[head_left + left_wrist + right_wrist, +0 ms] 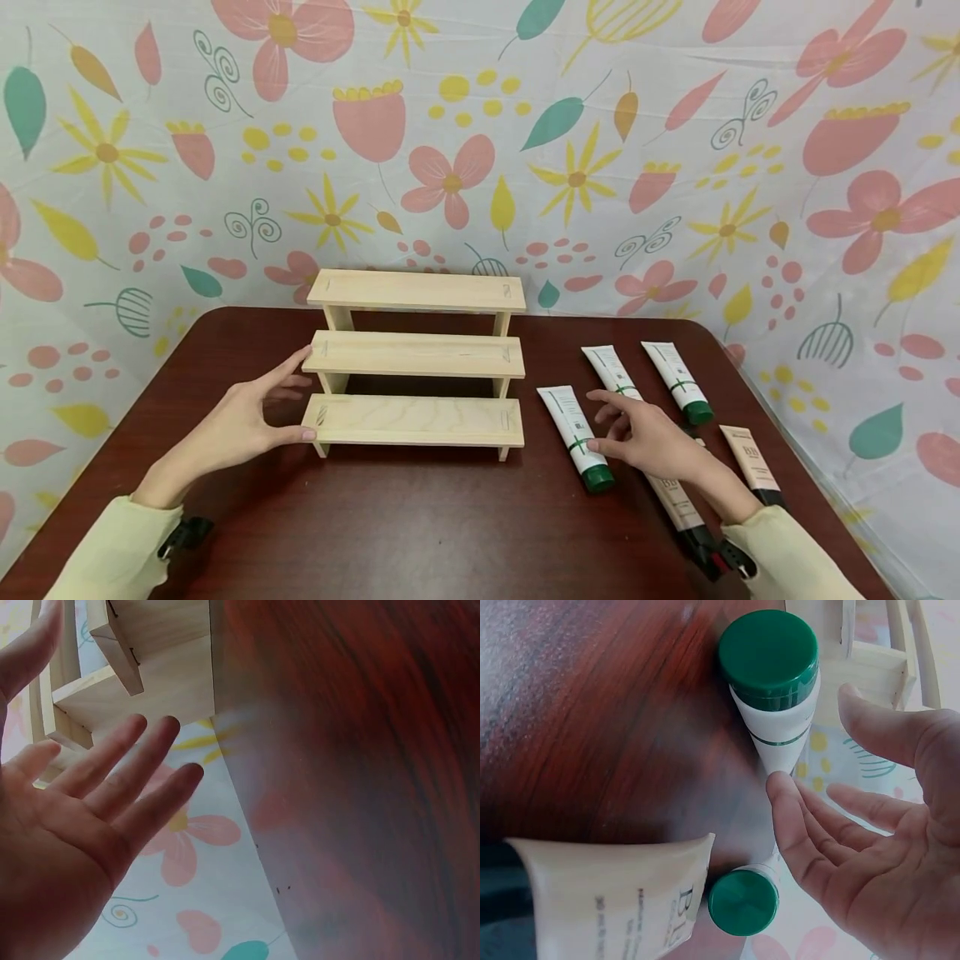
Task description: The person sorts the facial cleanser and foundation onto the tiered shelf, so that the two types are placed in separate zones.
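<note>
A three-tier wooden display stand (416, 354) stands on the table. My left hand (232, 417) is at its left end, thumb by the lowest tier and index finger by the middle one. In the left wrist view the fingers (154, 769) are extended and spread. My right hand (652, 433) hovers over the tubes, thumb near the closest white squeeze tube (568, 421), which lies with its green cap toward me. The right wrist view shows loosely bent, parted fingers (802, 832) beside that tube's green cap (769, 660), gripping nothing.
Two more white tubes (609, 367) (672, 373) lie farther back. A beige BB tube (678, 507) with a black cap lies partly under my right forearm; another beige tube (752, 460) is near the right edge. A flowered cloth (480, 150) hangs behind the dark table (420, 525).
</note>
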`<state>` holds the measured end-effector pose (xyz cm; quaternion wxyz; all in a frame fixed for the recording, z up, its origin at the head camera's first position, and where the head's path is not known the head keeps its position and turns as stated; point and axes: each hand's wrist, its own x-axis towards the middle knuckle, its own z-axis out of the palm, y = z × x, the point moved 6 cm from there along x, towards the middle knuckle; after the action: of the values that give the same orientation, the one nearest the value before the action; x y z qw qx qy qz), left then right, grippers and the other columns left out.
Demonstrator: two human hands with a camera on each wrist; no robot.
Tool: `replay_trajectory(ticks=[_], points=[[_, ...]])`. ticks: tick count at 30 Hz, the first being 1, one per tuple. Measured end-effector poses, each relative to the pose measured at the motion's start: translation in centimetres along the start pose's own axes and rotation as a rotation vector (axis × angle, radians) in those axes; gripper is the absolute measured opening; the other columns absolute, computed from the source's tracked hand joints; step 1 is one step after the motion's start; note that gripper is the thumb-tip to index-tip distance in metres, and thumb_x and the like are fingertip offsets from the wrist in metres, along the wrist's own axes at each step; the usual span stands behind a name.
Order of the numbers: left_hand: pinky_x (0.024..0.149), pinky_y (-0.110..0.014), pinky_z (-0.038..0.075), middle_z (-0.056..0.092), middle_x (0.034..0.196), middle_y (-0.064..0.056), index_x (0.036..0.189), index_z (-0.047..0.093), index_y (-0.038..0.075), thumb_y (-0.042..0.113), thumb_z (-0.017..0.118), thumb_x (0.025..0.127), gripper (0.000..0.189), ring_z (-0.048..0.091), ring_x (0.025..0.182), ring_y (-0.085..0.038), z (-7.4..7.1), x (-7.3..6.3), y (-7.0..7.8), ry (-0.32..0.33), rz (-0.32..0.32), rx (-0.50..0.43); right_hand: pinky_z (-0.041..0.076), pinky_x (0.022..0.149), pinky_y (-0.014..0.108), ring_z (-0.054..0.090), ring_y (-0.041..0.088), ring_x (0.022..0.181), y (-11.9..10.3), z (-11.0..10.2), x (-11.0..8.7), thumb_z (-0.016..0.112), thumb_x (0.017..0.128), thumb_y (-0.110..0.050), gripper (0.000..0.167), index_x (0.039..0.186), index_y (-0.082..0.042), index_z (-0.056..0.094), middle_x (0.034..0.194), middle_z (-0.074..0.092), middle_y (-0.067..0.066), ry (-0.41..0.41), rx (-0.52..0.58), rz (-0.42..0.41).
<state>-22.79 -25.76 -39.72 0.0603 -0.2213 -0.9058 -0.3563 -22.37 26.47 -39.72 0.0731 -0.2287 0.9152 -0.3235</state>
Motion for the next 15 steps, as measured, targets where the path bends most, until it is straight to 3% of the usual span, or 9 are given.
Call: replay_trajectory(ticks=[5,15], points=[[0.091,-0.048,0.06,0.069,0.128,-0.011,0.168,0.031,0.025,0.027,0.098,0.077,0.113,0.073,0.107,-0.027,0.23,0.18,-0.22,-0.013,0.002,-0.064,0.056,0.075,0.031,0.066,0.011,0.085,0.21,0.04,0.14,0.082,0.095,-0.027,0.07,0.149,0.004,0.05,0.116,0.065,0.011,-0.012,-0.002,0.009],[0.089,-0.04,0.06,0.071,0.124,-0.008,0.169,0.028,0.029,0.025,0.098,0.077,0.115,0.074,0.104,-0.024,0.38,0.04,-0.47,-0.027,-0.023,-0.092,0.054,0.069,0.029,0.063,0.014,0.082,0.32,0.32,0.61,0.081,0.096,-0.026,0.068,0.147,0.008,0.052,0.114,0.064,0.014,-0.06,0.038,0.031]])
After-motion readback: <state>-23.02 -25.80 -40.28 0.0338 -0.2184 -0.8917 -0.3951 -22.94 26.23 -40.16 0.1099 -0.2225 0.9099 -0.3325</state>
